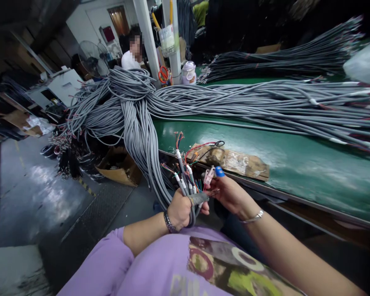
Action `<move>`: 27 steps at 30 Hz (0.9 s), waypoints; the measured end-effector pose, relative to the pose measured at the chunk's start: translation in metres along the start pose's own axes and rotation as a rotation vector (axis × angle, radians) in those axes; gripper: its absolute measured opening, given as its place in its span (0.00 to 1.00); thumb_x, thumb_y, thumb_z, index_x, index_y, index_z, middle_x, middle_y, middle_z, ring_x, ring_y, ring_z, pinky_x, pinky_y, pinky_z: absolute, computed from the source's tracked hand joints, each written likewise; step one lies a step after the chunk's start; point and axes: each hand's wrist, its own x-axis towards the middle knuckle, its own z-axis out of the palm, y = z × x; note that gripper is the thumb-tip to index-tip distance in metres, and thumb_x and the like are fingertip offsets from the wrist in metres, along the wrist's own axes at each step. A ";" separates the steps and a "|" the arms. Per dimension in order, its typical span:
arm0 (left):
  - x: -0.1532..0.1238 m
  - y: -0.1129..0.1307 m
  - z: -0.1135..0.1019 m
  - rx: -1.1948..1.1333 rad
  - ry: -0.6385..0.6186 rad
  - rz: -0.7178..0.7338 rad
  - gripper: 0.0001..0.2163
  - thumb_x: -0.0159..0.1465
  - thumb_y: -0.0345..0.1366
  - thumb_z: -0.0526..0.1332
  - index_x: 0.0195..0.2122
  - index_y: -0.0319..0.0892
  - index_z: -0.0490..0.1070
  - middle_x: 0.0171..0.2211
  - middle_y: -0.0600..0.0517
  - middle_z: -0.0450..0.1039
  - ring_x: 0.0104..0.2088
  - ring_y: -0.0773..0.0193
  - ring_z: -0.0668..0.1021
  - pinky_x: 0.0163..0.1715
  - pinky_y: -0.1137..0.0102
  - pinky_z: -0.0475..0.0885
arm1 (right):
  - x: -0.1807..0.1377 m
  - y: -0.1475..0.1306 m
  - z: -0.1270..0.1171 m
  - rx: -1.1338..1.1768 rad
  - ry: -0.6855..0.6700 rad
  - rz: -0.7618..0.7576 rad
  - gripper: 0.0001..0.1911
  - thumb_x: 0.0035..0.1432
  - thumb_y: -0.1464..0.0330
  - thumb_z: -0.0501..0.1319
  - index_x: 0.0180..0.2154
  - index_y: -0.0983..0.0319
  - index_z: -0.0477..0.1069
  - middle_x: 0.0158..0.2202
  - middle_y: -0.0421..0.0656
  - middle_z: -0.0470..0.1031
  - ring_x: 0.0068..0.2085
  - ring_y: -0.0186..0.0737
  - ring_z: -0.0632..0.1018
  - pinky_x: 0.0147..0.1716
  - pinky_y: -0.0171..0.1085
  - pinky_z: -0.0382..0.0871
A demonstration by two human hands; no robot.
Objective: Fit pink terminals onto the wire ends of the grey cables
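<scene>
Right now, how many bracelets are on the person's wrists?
2: a dark beaded bracelet on the left hand wrist, a silver bangle on the right hand wrist.

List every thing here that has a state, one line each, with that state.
left hand: closed around the cable ends
cable ends: upright, stripped, coloured wires bared
right hand: pinching a small white piece
small white piece: held at the wires
grey cable bundles: lying across the green table, hanging off its edge

Grey cables (pixel 185 181): small bunch, upright, fanned slightly, white sleeves near tips, coloured wire ends bared on top, lower part looping down, above lap, before bench edge.
</scene>
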 end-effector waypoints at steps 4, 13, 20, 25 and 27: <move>0.005 -0.002 0.002 -0.001 0.013 -0.003 0.19 0.40 0.46 0.73 0.22 0.36 0.71 0.17 0.50 0.70 0.17 0.67 0.72 0.22 0.69 0.71 | 0.005 0.005 -0.001 0.047 0.054 -0.034 0.16 0.51 0.53 0.69 0.31 0.60 0.77 0.26 0.40 0.76 0.28 0.37 0.75 0.32 0.38 0.73; 0.012 -0.008 0.002 0.037 0.036 0.011 0.21 0.40 0.48 0.73 0.22 0.36 0.70 0.17 0.51 0.70 0.17 0.68 0.72 0.21 0.70 0.71 | 0.007 0.009 0.001 0.122 0.096 -0.058 0.14 0.51 0.55 0.70 0.32 0.59 0.78 0.30 0.40 0.80 0.28 0.36 0.75 0.36 0.38 0.72; 0.008 -0.008 0.001 0.023 0.027 0.015 0.20 0.41 0.46 0.74 0.25 0.35 0.72 0.17 0.51 0.71 0.17 0.68 0.72 0.21 0.71 0.70 | 0.003 0.011 0.002 0.101 0.035 -0.018 0.22 0.56 0.47 0.62 0.36 0.59 0.76 0.32 0.44 0.80 0.30 0.40 0.77 0.32 0.39 0.72; 0.000 -0.009 -0.003 0.038 0.016 0.019 0.20 0.41 0.47 0.74 0.22 0.36 0.71 0.17 0.51 0.70 0.18 0.68 0.72 0.21 0.71 0.69 | 0.003 0.006 0.000 0.092 0.008 0.029 0.21 0.58 0.48 0.60 0.35 0.59 0.76 0.32 0.44 0.79 0.27 0.38 0.76 0.29 0.38 0.72; -0.002 -0.010 -0.005 0.034 0.022 0.040 0.20 0.42 0.48 0.74 0.22 0.36 0.71 0.16 0.52 0.69 0.17 0.68 0.72 0.21 0.71 0.69 | 0.003 0.003 0.002 0.094 0.022 0.022 0.14 0.59 0.55 0.63 0.33 0.59 0.76 0.30 0.42 0.78 0.27 0.38 0.76 0.30 0.37 0.72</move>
